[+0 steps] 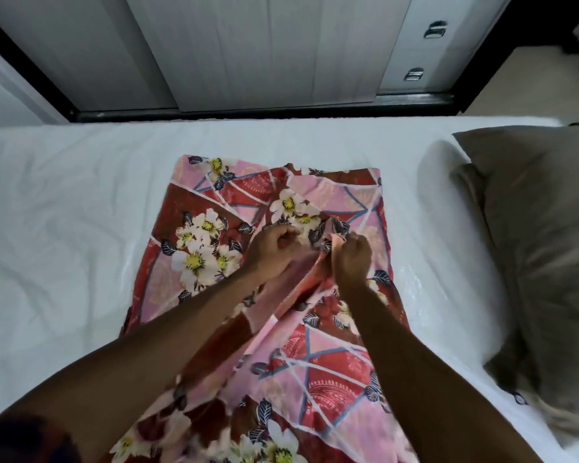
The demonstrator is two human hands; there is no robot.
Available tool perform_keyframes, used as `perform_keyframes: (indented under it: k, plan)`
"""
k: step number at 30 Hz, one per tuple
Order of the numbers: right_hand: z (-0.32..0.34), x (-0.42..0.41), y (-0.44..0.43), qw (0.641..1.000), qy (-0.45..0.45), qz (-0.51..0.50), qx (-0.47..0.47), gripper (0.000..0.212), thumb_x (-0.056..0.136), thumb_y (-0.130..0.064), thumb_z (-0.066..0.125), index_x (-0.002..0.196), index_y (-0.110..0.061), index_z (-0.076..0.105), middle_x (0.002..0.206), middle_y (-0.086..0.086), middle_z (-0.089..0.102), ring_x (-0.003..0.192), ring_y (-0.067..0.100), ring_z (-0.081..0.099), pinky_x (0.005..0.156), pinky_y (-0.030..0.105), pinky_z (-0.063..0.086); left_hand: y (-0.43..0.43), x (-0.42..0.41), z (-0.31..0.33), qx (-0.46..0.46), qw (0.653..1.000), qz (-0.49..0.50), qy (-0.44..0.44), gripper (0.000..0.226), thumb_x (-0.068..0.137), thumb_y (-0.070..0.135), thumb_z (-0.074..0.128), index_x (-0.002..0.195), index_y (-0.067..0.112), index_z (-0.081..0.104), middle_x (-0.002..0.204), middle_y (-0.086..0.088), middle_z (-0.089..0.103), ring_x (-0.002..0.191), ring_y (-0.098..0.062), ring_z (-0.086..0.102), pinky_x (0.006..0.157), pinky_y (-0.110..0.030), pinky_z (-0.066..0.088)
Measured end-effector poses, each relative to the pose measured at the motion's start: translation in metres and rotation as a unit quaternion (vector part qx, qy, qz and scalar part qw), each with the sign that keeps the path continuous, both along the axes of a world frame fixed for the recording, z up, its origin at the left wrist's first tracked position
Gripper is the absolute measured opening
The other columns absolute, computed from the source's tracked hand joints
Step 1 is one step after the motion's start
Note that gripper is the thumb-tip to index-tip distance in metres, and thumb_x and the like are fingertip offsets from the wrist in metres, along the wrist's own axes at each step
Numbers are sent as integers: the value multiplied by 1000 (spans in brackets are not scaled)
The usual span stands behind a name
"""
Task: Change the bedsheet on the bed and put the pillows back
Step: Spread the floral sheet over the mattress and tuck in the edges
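Observation:
A folded bedsheet (234, 208), red and pink with white flowers, lies across the middle of the white mattress (64, 228) and runs toward me. My left hand (274, 252) has its fingers curled into the sheet's cloth near the middle. My right hand (351, 259) pinches a raised fold of the same sheet just beside it. Both forearms reach in from the bottom of the view. A grey-brown pillow (542, 235) lies on the bed at the right.
Beyond the far edge of the bed stands a white wardrobe (248, 51) with sliding doors, metal handles (433, 30) and a dark base rail. A second pale pillow edge (549, 409) shows under the brown one at the lower right.

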State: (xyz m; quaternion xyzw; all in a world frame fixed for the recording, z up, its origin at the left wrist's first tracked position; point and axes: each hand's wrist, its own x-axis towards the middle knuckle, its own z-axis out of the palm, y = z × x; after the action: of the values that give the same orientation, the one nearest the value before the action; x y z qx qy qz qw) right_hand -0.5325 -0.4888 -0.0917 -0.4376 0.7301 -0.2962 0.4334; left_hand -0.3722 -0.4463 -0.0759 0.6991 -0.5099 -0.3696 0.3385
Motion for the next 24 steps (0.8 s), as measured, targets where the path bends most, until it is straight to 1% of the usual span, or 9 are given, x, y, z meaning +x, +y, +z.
perform_keyframes:
  k: [2,7,9,11,13,15,18,20,24]
  plan:
    - [7,-46,-21,996,91,13,-6,49,93,-40,43,105,0,69,109,24,68,102,40,63,78,33,44,0,-11,-5,57,998,10,-3,23,92,13,69,115,13,70,110,0,70,99,-14,66,73,-8,48]
    - [39,-166,-90,969,238,-69,-17,43,89,-42,57,111,-6,67,112,19,70,105,41,66,83,40,51,9,-22,-20,110,993,-35,-39,28,89,10,69,117,9,66,111,-1,67,100,-18,65,84,-27,49]
    - [53,-193,-102,959,244,-142,-41,44,81,-44,63,116,-17,62,116,10,70,111,36,64,92,43,47,12,-23,-29,131,987,-46,-76,36,85,18,71,120,11,64,115,-5,67,101,-22,64,87,-33,51]
    - [57,-198,-95,941,281,-176,-66,44,86,-45,49,126,-26,55,132,5,62,125,33,54,102,49,36,16,-21,-39,150,983,-42,-100,44,82,24,70,123,13,62,119,-11,65,106,-27,63,89,-35,50]
    - [42,-186,-73,928,343,-91,-111,53,94,-45,41,143,-25,45,148,7,49,135,34,44,110,57,28,21,-21,-48,151,981,-35,-114,47,81,27,68,125,11,62,123,-11,64,111,-29,61,93,-37,49]
    - [16,-158,-33,925,356,72,-110,57,98,-50,46,147,-22,42,150,11,47,134,36,46,111,62,30,32,-16,-55,145,978,-40,-144,54,77,31,66,126,10,61,126,-12,64,117,-30,60,98,-39,48]
    - [-13,-110,49,917,301,256,-54,65,93,-63,51,146,-27,41,148,7,47,130,30,48,102,50,43,62,-14,-67,131,953,-88,-260,65,74,35,72,134,15,56,137,-14,53,125,-35,52,100,-44,46]
    - [-20,-79,109,904,275,326,-26,70,91,-65,50,148,-27,35,148,7,42,129,29,45,98,45,44,89,-14,-75,101,936,-120,-314,71,69,40,73,133,14,56,132,-16,54,118,-38,53,93,-46,48]
    - [-37,-45,198,874,269,403,35,82,84,-55,59,153,-35,19,163,9,19,139,34,32,105,54,35,153,-20,-76,118,923,-136,-341,75,72,57,66,136,22,48,131,-8,50,115,-30,50,88,-45,50]
